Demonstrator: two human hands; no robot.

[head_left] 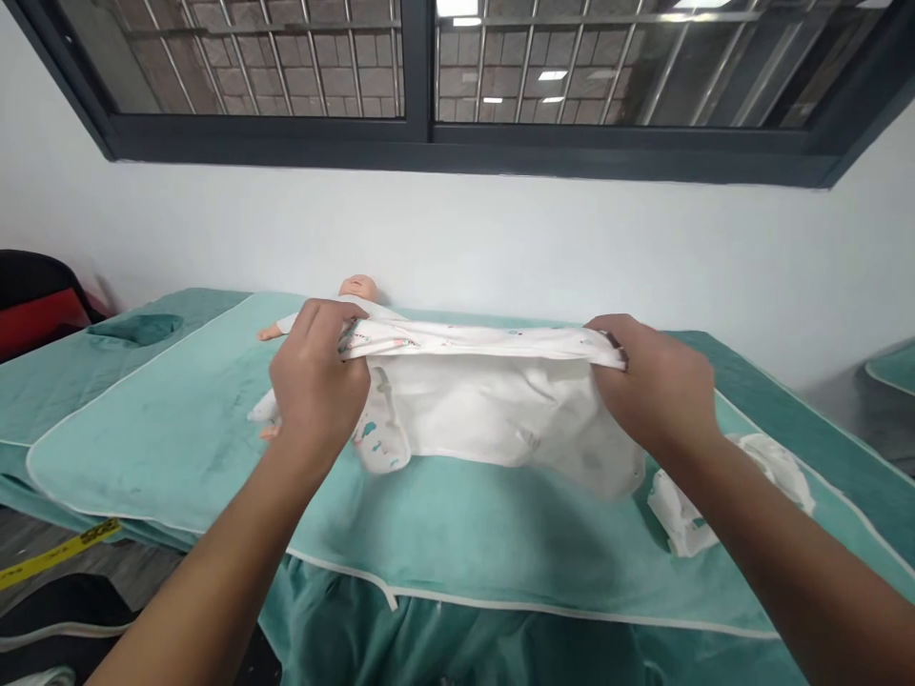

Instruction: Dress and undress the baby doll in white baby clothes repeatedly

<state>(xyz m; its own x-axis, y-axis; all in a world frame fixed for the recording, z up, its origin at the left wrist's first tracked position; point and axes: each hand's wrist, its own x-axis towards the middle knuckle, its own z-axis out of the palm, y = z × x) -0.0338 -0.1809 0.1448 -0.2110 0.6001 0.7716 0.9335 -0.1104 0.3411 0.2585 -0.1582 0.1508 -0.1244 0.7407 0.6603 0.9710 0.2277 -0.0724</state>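
A white baby garment (472, 405) with small coloured prints is stretched between my two hands, above the bed. My left hand (321, 376) is closed on one end of its folded edge, and my right hand (647, 381) grips the opposite end. Below the taut edge the cloth hangs loosely, with a printed flap near my left hand. Behind it lies a baby doll (358, 286) in white clothing; its head and part of an arm show, while most of its body is hidden by the cloth and my left hand.
A green padded sheet (178, 410) with white piping covers the bed. White folded cloth (690, 519) lies by my right forearm. The wall and a barred window (429, 143) stand behind. A black bag (64, 619) and yellow strap (61, 553) are at lower left.
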